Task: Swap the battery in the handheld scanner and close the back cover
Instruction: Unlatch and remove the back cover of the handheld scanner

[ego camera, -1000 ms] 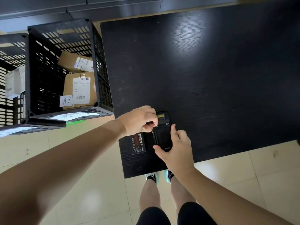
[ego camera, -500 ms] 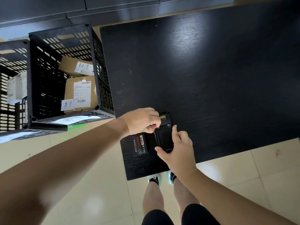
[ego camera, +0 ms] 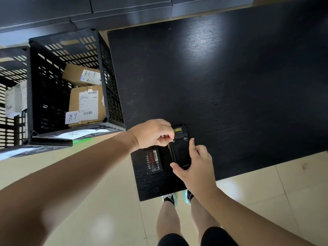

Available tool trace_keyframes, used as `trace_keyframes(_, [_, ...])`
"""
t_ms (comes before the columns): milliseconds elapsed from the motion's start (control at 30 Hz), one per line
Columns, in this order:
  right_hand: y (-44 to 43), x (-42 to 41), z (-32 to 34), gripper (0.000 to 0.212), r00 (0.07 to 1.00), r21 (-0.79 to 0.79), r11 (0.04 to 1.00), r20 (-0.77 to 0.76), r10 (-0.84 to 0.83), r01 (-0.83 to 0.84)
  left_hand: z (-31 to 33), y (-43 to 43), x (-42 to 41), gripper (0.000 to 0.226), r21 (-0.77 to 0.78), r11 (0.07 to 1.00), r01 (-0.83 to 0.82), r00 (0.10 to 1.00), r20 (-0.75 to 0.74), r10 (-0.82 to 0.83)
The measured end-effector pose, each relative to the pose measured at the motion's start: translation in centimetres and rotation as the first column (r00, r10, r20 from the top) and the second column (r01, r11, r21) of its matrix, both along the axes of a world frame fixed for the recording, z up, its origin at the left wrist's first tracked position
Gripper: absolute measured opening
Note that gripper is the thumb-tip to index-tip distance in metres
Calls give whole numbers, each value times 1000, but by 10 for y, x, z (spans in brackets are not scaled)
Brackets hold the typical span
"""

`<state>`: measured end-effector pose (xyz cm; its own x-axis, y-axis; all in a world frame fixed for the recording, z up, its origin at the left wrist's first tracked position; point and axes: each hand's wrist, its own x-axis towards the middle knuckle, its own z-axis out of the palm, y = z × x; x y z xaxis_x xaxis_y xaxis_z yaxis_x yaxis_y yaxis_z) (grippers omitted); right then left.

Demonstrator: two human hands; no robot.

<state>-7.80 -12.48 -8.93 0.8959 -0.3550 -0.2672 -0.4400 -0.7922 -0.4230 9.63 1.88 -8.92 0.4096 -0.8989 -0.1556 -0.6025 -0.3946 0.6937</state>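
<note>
A black handheld scanner lies back-up near the front left corner of the black table, its back cover in place. My right hand holds its lower end, thumb on the left edge and forefinger along the right side. My left hand is pinched at the screw or latch at the cover's upper left corner; whether it holds anything I cannot make out. A loose battery with a red label lies flat on the table just left of the scanner.
Two black slotted crates with labelled cardboard parcels stand on the floor left of the table. Dark cabinets run along the back. My legs and shoes are below the table's front edge.
My left hand has drawn slightly left off the scanner's top, still pinched at the cover's upper left corner. My right forefinger has stretched up the cover's right side. The scanner and battery have not moved.
</note>
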Motion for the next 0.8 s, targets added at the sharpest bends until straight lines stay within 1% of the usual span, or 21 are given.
trace_keyframes(67, [0,0,0,100,1000,5,1000,8,-2,2,0,0,0,29,15,1000,7,1000,-4,-7])
trace_keyframes(233, [-2,1,-1,101,1000,9,1000,-10,25,-25,1,-5,-2,24,33,999,-16,1000,10,15])
trace_keyframes(367, [-3,0,-3,100,999,20,999,8,37,-37,6,-7,-3,19,42,999,-34,999,-4,35])
trace_keyframes(500, [-3,0,-3,100,999,32,999,22,33,-34,10,-5,-8,20,51,997,-66,998,-22,67])
trace_keyframes(600, [-7,-2,0,101,997,30,997,-17,76,-75,13,-5,-18,20,38,986,-161,984,-70,164])
trace_keyframes(633, [-10,-3,1,100,996,65,995,-30,81,-79,13,-4,-23,17,28,974,-226,969,-95,228])
trace_keyframes(700, [-23,-4,4,88,999,230,973,-29,31,-23,13,-1,-37,5,22,916,-401,906,-141,400])
trace_keyframes(733, [-31,-2,6,76,1000,310,951,-8,-3,6,12,0,-46,17,26,872,-488,861,-146,486])
trace_keyframes(767, [-42,2,7,60,999,363,932,31,-19,7,10,1,-56,36,36,834,-550,825,-130,550])
trace_keyframes(800, [-54,8,8,45,997,382,924,78,-8,-22,10,0,-65,57,54,803,-594,797,-99,596])
